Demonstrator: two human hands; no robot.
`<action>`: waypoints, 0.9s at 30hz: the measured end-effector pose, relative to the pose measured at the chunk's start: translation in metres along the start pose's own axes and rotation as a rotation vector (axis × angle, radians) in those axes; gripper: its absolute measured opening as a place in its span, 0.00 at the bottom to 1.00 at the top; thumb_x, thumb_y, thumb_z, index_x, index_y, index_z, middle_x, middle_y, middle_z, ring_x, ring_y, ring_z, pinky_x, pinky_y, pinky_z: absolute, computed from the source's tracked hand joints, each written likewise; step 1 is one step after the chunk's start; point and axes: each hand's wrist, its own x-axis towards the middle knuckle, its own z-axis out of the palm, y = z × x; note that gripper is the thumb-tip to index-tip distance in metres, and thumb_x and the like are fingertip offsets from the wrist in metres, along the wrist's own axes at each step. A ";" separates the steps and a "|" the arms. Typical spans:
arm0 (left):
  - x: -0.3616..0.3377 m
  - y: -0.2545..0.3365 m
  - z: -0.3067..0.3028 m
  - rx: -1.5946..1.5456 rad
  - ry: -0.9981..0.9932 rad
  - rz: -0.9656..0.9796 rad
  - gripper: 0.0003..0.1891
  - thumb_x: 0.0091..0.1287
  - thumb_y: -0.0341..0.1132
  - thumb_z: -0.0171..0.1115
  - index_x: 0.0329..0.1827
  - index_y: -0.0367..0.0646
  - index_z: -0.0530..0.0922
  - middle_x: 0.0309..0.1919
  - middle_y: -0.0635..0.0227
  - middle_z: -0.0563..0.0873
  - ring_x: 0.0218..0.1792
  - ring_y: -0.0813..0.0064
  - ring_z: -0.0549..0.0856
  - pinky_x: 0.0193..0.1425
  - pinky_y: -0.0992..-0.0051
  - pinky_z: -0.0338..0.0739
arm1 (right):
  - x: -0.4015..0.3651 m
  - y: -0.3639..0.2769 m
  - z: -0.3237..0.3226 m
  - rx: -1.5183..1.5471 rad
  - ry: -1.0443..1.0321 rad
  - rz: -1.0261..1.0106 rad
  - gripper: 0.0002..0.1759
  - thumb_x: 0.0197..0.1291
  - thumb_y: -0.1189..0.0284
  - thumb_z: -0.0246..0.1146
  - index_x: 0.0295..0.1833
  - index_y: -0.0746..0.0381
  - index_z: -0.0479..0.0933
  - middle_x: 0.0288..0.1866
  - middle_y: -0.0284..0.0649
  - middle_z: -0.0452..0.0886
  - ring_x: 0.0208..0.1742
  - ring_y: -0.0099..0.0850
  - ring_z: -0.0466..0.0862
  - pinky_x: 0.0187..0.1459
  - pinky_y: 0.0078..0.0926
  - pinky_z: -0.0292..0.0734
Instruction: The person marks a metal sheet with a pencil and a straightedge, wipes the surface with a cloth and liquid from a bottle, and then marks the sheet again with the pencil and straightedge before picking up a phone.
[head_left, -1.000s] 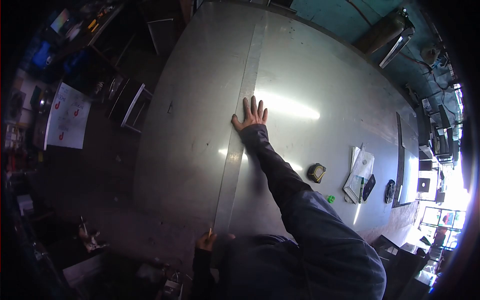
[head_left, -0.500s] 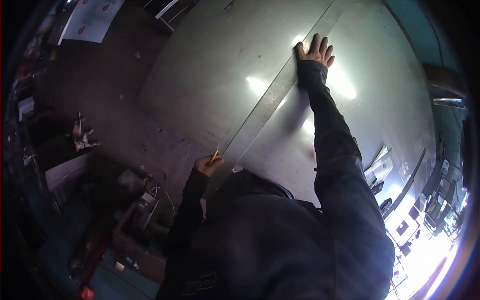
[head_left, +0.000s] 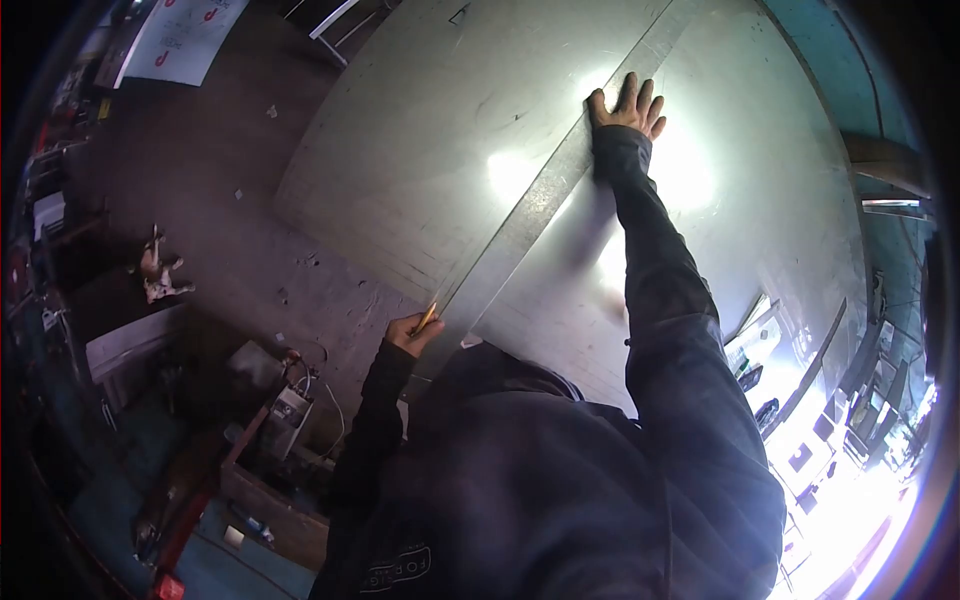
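Note:
A long flat metal straightedge [head_left: 540,200] lies slanting across a large grey metal sheet [head_left: 390,150]. My right hand [head_left: 627,110] rests flat on the straightedge's upper stretch, fingers spread and thumb near its left edge. Down at the near end, my left hand [head_left: 407,333] is closed around a yellow pencil [head_left: 429,315]. The pencil's upper end points up and away, right beside the straightedge's left edge at the sheet's near border. My fingers partly hide the pencil.
What looks like a brown-and-white dog [head_left: 160,270] lies on the floor at left. A box-like device [head_left: 288,420] with cables stands lower left. A white sheet with red marks [head_left: 185,40] is upper left. Offcuts and papers [head_left: 760,335] sit on the sheet's right side, near glaring light.
The view has brightened and shifted slightly. Both hands stay at nearly the same places, the right on the straightedge and the left holding the pencil.

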 end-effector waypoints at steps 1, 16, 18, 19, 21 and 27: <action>0.000 -0.001 0.000 0.013 0.000 -0.015 0.16 0.57 0.38 0.67 0.38 0.31 0.80 0.28 0.65 0.84 0.31 0.82 0.80 0.38 0.80 0.73 | 0.001 0.000 0.000 0.000 0.001 0.000 0.41 0.49 0.46 0.52 0.69 0.51 0.59 0.73 0.45 0.52 0.73 0.49 0.46 0.70 0.49 0.37; 0.004 -0.013 -0.002 0.051 -0.006 0.008 0.15 0.55 0.38 0.69 0.36 0.33 0.80 0.28 0.71 0.81 0.32 0.83 0.78 0.39 0.81 0.73 | 0.002 0.004 0.004 0.019 -0.024 0.006 0.39 0.53 0.50 0.53 0.69 0.57 0.57 0.74 0.39 0.50 0.74 0.47 0.46 0.69 0.55 0.37; 0.003 -0.015 0.000 -0.088 0.007 -0.016 0.15 0.55 0.40 0.69 0.37 0.36 0.81 0.28 0.77 0.80 0.31 0.85 0.76 0.36 0.82 0.70 | 0.002 0.003 -0.003 0.023 0.001 -0.013 0.35 0.56 0.53 0.53 0.68 0.58 0.59 0.72 0.40 0.53 0.73 0.47 0.48 0.69 0.55 0.40; 0.003 -0.019 -0.001 -0.079 -0.004 0.004 0.15 0.55 0.40 0.69 0.37 0.36 0.81 0.28 0.77 0.80 0.31 0.85 0.76 0.36 0.82 0.70 | 0.004 0.004 -0.004 0.016 -0.003 -0.021 0.34 0.57 0.54 0.53 0.67 0.58 0.60 0.71 0.40 0.55 0.72 0.47 0.49 0.68 0.55 0.42; 0.006 -0.024 -0.001 -0.084 0.021 -0.029 0.17 0.54 0.39 0.70 0.40 0.34 0.80 0.32 0.73 0.81 0.34 0.82 0.78 0.41 0.82 0.72 | 0.014 0.009 -0.013 0.025 -0.071 -0.029 0.33 0.56 0.56 0.54 0.66 0.58 0.62 0.70 0.41 0.57 0.72 0.46 0.51 0.68 0.53 0.43; 0.012 -0.039 -0.005 -0.075 0.022 -0.073 0.18 0.53 0.39 0.71 0.41 0.33 0.80 0.33 0.70 0.82 0.35 0.80 0.79 0.43 0.80 0.73 | 0.051 0.028 -0.043 -0.028 -0.425 -0.246 0.39 0.50 0.54 0.64 0.62 0.66 0.63 0.67 0.53 0.58 0.70 0.46 0.54 0.68 0.41 0.51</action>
